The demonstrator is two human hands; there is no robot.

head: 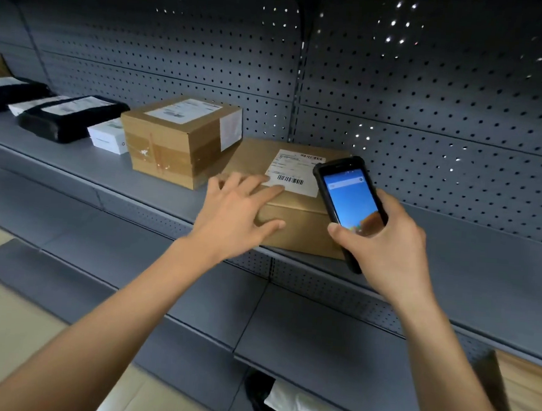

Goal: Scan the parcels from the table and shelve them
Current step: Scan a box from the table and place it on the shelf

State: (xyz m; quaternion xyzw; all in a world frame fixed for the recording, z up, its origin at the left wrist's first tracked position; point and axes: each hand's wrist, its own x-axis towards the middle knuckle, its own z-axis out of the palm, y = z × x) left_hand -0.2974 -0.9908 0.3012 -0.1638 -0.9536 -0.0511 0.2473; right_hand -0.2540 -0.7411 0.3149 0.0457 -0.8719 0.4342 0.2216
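A flat brown cardboard parcel point(297, 220) lies on the grey metal shelf point(470, 270), with a white barcode label point(294, 171) on its top. My left hand point(235, 212) rests on the parcel's near left corner, fingers spread straight over the top and thumb against its front face. My right hand point(385, 245) grips a black handheld scanner point(348, 201) just over the parcel's right end. Its lit blue screen faces me.
A taller brown box point(178, 141) stands directly left of the parcel. Further left lie a small white box point(108, 134) and black bagged parcels point(67, 117). A perforated back panel closes the shelf. Lower shelves sit below, one holding a black and white bag point(297, 406).
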